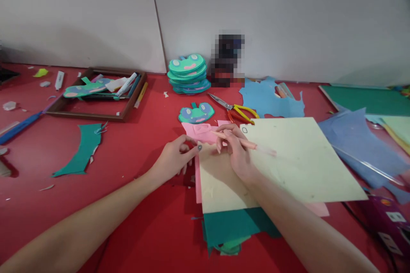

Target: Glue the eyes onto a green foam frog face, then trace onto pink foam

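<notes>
My right hand (235, 147) is closed around a peach-coloured pen (248, 143), its tip at the pink sheet (208, 134), where a rounded outline is drawn. Fingers curled, my left hand (179, 153) has its thumb and forefinger at the upper left corner of the cream sheet (288, 162), beside the pink one. A small oval is drawn near the cream sheet's top edge. Under it lie pink and dark green sheets (237, 222). Just beyond my hands is a green monster-face cutout (196, 113) with blue-ringed eyes.
Behind stand a stack of similar cutouts (187, 74) and yellow-and-red-handled scissors (233, 106). A brown frame (92, 115) with pens is at left, near a green scrap (83, 149). Blue scraps (272, 98) lie behind right; a purple box (387, 222) is at right.
</notes>
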`<move>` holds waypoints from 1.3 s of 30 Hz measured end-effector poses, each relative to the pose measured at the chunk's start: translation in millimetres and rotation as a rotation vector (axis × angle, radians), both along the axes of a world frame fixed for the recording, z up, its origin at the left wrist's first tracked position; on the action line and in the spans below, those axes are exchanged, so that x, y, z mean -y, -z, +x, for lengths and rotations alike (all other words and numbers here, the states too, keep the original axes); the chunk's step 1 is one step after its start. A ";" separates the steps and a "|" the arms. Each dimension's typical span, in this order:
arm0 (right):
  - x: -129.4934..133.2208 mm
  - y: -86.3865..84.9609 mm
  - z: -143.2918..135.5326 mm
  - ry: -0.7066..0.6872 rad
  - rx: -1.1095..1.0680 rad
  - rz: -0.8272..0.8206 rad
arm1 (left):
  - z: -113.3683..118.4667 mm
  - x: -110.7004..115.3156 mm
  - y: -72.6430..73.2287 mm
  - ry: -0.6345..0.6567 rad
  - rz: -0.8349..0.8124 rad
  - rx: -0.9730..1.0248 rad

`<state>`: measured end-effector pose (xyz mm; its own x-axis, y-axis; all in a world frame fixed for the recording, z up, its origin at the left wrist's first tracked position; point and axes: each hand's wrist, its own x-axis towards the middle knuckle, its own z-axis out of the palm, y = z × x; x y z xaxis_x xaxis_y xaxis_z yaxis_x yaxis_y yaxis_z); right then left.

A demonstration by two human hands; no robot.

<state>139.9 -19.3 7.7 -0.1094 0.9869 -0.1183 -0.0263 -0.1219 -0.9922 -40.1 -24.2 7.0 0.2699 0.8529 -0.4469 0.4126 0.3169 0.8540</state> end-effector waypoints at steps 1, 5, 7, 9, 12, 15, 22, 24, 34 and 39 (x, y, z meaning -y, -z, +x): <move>0.2 0.1 -0.3 -0.001 0.005 0.004 | -0.5 -1.3 -1.4 0.057 -0.073 0.007; 1.8 -3.6 -1.2 -0.064 0.038 0.014 | -1.8 -8.6 -4.8 0.180 -0.239 0.089; 2.4 -6.1 -1.4 -0.094 0.064 0.047 | -1.1 -10.2 -4.6 0.150 -0.228 0.117; 2.9 -7.6 -1.5 -0.101 0.085 0.093 | 0.5 -9.5 -3.0 0.118 -0.159 0.138; 4.0 -7.7 -1.3 -0.072 0.101 0.160 | 4.1 -6.3 1.4 0.046 0.081 0.089; 6.0 -7.0 -0.5 -0.021 0.103 0.219 | 7.9 -3.8 5.6 -0.066 0.246 0.115; 9.7 -9.4 -0.8 0.084 0.134 0.254 | 13.0 1.6 2.3 -0.236 0.064 0.446; 10.1 -9.2 -2.0 0.102 0.135 0.261 | 13.3 3.0 0.3 -0.226 0.013 0.474; 11.6 -6.5 1.0 0.095 0.194 0.168 | 7.6 -3.4 2.4 -0.037 -0.123 0.272; 10.7 -8.6 2.3 -0.155 0.310 0.075 | 8.9 -6.0 -3.5 -0.025 -0.176 0.265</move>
<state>142.2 -30.0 16.2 -0.2291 0.9685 -0.0974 0.2903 -0.0275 -0.9565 -31.2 -18.2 10.5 0.3765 0.7768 -0.5047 0.1728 0.4764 0.8621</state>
